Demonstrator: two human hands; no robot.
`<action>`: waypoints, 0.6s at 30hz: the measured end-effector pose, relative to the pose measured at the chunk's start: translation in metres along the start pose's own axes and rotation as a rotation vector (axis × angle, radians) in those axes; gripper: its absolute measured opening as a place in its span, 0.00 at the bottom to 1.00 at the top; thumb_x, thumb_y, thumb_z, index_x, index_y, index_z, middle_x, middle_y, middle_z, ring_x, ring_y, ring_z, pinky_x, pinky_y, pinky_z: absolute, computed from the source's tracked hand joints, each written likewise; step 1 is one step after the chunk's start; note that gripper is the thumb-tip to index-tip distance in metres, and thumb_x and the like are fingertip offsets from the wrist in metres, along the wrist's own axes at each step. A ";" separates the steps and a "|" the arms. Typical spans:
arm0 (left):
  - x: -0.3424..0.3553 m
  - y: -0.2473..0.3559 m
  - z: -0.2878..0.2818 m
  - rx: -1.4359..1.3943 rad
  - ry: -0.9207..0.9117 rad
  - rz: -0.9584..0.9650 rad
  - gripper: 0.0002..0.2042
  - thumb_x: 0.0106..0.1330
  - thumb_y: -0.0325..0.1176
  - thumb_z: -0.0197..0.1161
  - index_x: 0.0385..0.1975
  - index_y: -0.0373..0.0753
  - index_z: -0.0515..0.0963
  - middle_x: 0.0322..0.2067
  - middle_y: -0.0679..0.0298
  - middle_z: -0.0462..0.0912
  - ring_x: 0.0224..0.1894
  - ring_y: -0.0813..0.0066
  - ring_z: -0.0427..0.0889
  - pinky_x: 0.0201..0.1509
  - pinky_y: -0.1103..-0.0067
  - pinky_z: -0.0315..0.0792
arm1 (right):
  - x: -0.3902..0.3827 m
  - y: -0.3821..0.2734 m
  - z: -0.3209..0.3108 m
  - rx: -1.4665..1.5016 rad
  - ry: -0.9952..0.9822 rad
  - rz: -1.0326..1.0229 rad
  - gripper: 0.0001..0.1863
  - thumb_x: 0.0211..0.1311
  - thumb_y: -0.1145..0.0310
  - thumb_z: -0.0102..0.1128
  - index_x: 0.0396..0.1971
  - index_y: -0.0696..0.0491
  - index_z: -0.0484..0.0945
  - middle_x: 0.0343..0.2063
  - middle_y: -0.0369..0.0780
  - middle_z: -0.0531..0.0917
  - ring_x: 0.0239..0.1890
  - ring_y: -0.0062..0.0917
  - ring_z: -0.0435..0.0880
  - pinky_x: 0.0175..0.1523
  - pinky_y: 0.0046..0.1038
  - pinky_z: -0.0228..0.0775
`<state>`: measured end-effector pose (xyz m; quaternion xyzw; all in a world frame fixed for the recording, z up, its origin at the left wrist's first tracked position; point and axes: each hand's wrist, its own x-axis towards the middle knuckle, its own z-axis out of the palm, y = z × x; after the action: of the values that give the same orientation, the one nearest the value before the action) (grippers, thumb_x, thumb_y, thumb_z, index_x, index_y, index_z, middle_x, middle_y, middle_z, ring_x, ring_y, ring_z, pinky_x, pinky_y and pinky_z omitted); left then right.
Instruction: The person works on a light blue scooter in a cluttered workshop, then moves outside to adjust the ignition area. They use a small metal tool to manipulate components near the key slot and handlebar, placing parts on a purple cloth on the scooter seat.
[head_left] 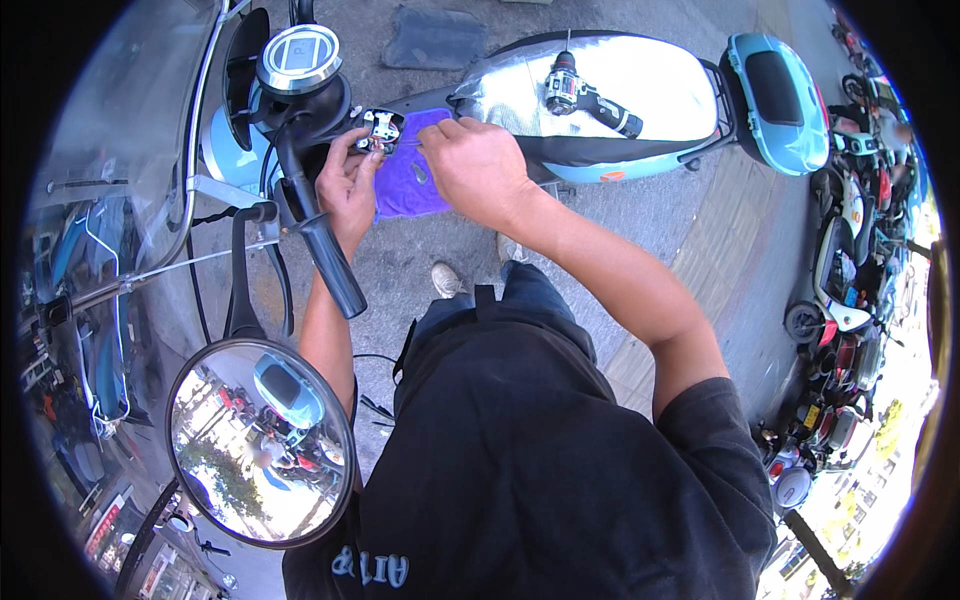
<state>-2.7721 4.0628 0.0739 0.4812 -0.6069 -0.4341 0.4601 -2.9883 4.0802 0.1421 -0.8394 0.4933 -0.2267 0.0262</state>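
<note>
My left hand (347, 188) is closed around a small opened housing (381, 131), dark outside with pale parts and fine wires inside. It looks like a handlebar switch unit, held beside the scooter's handlebar. My right hand (475, 165) is closed in a pinch just right of the housing. A thin shaft seems to reach from its fingertips toward the wires, but its kind is too small to tell. Beneath both hands a purple cloth (405, 196) lies draped over the scooter, with a small grey piece (420, 174) on it.
A cordless drill (590, 95) lies on the silver-covered seat (665, 85), with a light blue top box (778, 100) behind. The black handlebar grip (333, 268) and round mirror (262, 443) stand close to my left arm. Parked scooters (845, 250) line the right side.
</note>
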 end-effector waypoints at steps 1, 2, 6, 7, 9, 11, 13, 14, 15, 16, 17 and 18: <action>-0.001 0.000 0.000 0.000 0.008 0.018 0.17 0.76 0.21 0.60 0.63 0.32 0.74 0.46 0.57 0.86 0.48 0.76 0.87 0.53 0.79 0.82 | -0.009 0.003 -0.001 0.044 0.022 0.059 0.07 0.59 0.68 0.65 0.34 0.55 0.83 0.31 0.44 0.86 0.35 0.39 0.88 0.41 0.37 0.81; -0.003 0.001 0.000 0.003 0.014 0.028 0.17 0.75 0.21 0.61 0.63 0.32 0.74 0.44 0.56 0.87 0.46 0.77 0.87 0.51 0.80 0.81 | -0.020 0.007 -0.001 0.089 0.044 0.121 0.07 0.60 0.68 0.65 0.34 0.55 0.84 0.32 0.44 0.87 0.36 0.39 0.88 0.42 0.37 0.81; -0.012 0.000 -0.001 0.069 -0.008 0.041 0.19 0.75 0.21 0.60 0.64 0.34 0.72 0.46 0.56 0.86 0.47 0.78 0.86 0.51 0.80 0.79 | -0.077 0.018 0.011 0.188 0.017 0.474 0.09 0.67 0.65 0.64 0.41 0.54 0.86 0.36 0.44 0.89 0.39 0.43 0.89 0.43 0.42 0.81; -0.015 0.000 -0.002 0.090 -0.014 0.063 0.19 0.76 0.21 0.60 0.65 0.34 0.72 0.47 0.56 0.86 0.48 0.78 0.86 0.52 0.80 0.79 | -0.096 0.017 0.015 0.193 0.031 0.549 0.09 0.67 0.64 0.65 0.40 0.53 0.86 0.35 0.45 0.89 0.38 0.44 0.89 0.42 0.42 0.81; -0.019 -0.001 -0.006 0.100 -0.052 0.042 0.19 0.78 0.23 0.57 0.67 0.35 0.71 0.52 0.57 0.83 0.54 0.75 0.84 0.60 0.77 0.77 | -0.131 0.015 0.026 0.199 -0.026 0.729 0.10 0.67 0.62 0.65 0.41 0.52 0.87 0.35 0.46 0.89 0.37 0.44 0.89 0.43 0.42 0.81; -0.024 -0.001 -0.009 0.168 -0.059 0.047 0.18 0.81 0.24 0.54 0.68 0.36 0.70 0.55 0.57 0.82 0.56 0.73 0.83 0.62 0.75 0.77 | -0.166 0.007 0.036 0.233 -0.007 0.828 0.10 0.67 0.63 0.64 0.39 0.53 0.87 0.35 0.47 0.89 0.38 0.46 0.88 0.44 0.44 0.80; -0.028 0.000 -0.013 0.210 -0.070 0.033 0.18 0.83 0.28 0.50 0.69 0.37 0.71 0.57 0.57 0.81 0.57 0.73 0.83 0.62 0.74 0.77 | -0.195 -0.003 0.048 0.255 -0.008 0.925 0.10 0.67 0.63 0.64 0.39 0.53 0.87 0.35 0.48 0.89 0.38 0.47 0.88 0.44 0.45 0.80; -0.029 0.000 -0.015 0.213 -0.073 0.011 0.17 0.83 0.29 0.50 0.69 0.37 0.72 0.58 0.57 0.81 0.57 0.73 0.83 0.62 0.75 0.77 | -0.209 -0.008 0.054 0.259 -0.016 0.961 0.10 0.68 0.63 0.64 0.40 0.53 0.87 0.35 0.48 0.89 0.38 0.47 0.88 0.44 0.45 0.80; -0.031 0.000 -0.015 0.218 -0.074 -0.011 0.17 0.84 0.29 0.50 0.68 0.37 0.72 0.58 0.58 0.81 0.57 0.73 0.83 0.62 0.75 0.77 | -0.222 -0.013 0.058 0.261 -0.015 0.987 0.10 0.68 0.63 0.64 0.40 0.52 0.88 0.35 0.48 0.89 0.38 0.47 0.89 0.45 0.44 0.80; -0.034 -0.001 -0.016 0.240 -0.066 0.026 0.17 0.84 0.30 0.50 0.68 0.37 0.73 0.59 0.58 0.80 0.57 0.73 0.83 0.62 0.75 0.77 | -0.234 -0.018 0.063 0.277 -0.027 1.026 0.10 0.68 0.63 0.64 0.41 0.52 0.88 0.35 0.48 0.89 0.38 0.47 0.89 0.45 0.44 0.81; -0.036 -0.002 -0.017 0.276 -0.061 0.038 0.18 0.84 0.31 0.52 0.68 0.37 0.73 0.59 0.58 0.80 0.57 0.73 0.82 0.62 0.75 0.78 | -0.243 -0.023 0.067 0.293 -0.030 1.055 0.10 0.68 0.63 0.64 0.41 0.52 0.88 0.35 0.48 0.89 0.38 0.47 0.89 0.45 0.44 0.81; -0.038 -0.003 -0.016 0.255 -0.053 0.008 0.18 0.83 0.32 0.52 0.69 0.37 0.73 0.60 0.58 0.80 0.58 0.73 0.82 0.63 0.74 0.78 | -0.252 -0.028 0.071 0.311 -0.032 1.081 0.11 0.68 0.63 0.64 0.41 0.52 0.88 0.35 0.48 0.89 0.38 0.47 0.89 0.45 0.44 0.81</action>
<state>-2.7516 4.0985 0.0690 0.5218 -0.6711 -0.3638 0.3808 -3.0399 4.2929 -0.0036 -0.4567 0.8137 -0.2381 0.2694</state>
